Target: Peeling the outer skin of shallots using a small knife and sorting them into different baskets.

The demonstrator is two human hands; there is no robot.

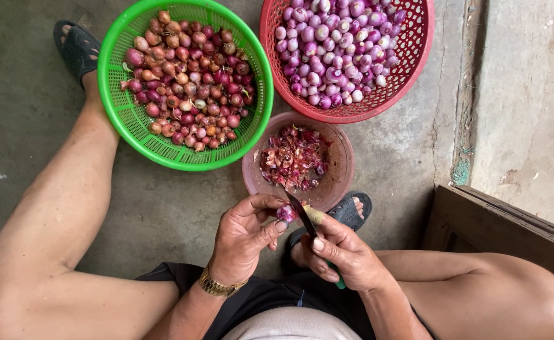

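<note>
Low in the middle of the frame, the left hand [246, 233] pinches a small purple shallot [285, 213] between thumb and fingertips, just below the rim of a pink bowl [341, 165] filled with peelings. The right hand [346, 255] grips a knife [301, 213], its dark blade touching the shallot. At upper left a green basket [116, 107] holds unpeeled shallots; at upper right a red basket [409, 63] holds peeled ones.
</note>
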